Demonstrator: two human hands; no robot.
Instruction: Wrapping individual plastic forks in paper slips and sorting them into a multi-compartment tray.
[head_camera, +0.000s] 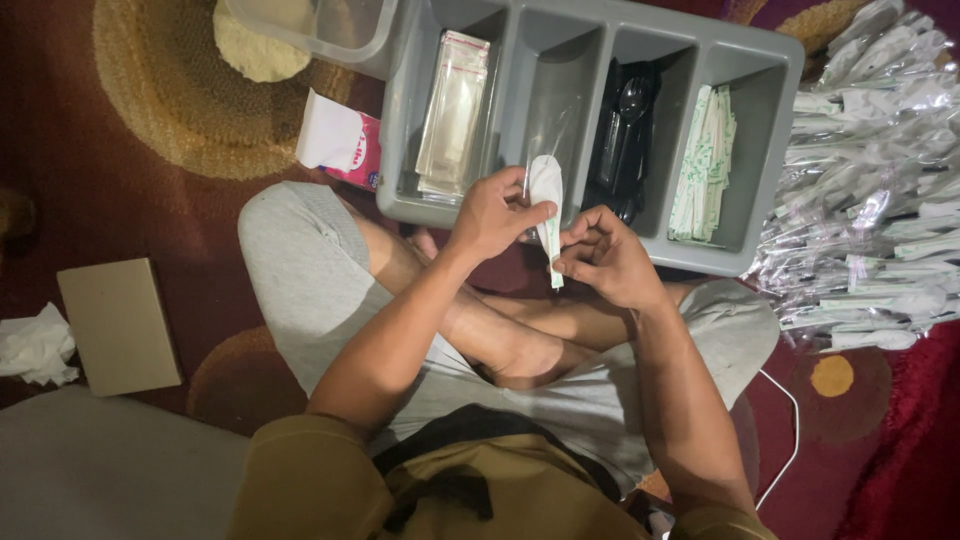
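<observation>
White plastic spoon (545, 180) with a slim paper packet (551, 250), pinched between both hands just in front of grey four-compartment tray (590, 25). Left hand (492, 215) gripping near spoon bowl; right hand (607, 262) pinching lower end, fingers curled. Risk, judged: packet slipping from light grip onto lap; clear sleeve snagging. Counts: one tray, four compartments — clear sleeves (453, 105), one near-bare, black cutlery (625, 130), paper packets (705, 165). Finished bundles (880, 180) at right: too many to count.
</observation>
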